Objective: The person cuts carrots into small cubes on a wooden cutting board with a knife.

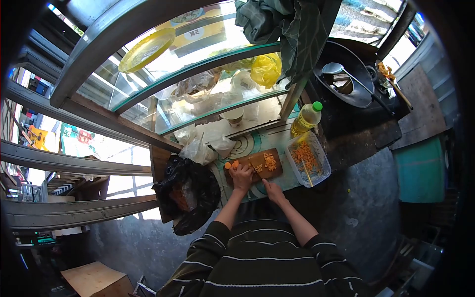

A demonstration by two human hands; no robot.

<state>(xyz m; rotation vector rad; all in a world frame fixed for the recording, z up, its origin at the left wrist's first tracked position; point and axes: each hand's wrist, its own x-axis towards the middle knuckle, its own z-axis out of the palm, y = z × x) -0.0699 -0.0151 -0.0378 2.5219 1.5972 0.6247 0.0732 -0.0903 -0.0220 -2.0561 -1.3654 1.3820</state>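
Observation:
A brown cutting board [276, 171] lies on the counter in front of me. My left hand [241, 176] presses down on orange pieces at the board's left side, its fingers bent together. Round orange slices [234, 164] lie just beyond those fingers. My right hand [272, 190] is closed round a knife at the board's near edge; the blade [257, 165] points away from me over the board. Small diced orange pieces [269, 161] are on the right part of the board. To the right, a clear plastic container [323, 171] holds more diced orange pieces and a thin stick or handle.
A bottle with a green cap [308, 118] stands behind the container. At left is a black plastic bag [204, 185], with white bags [199, 151] beyond it. A glass case rises ahead. A large wok [354, 99] with a ladle sits at the back right.

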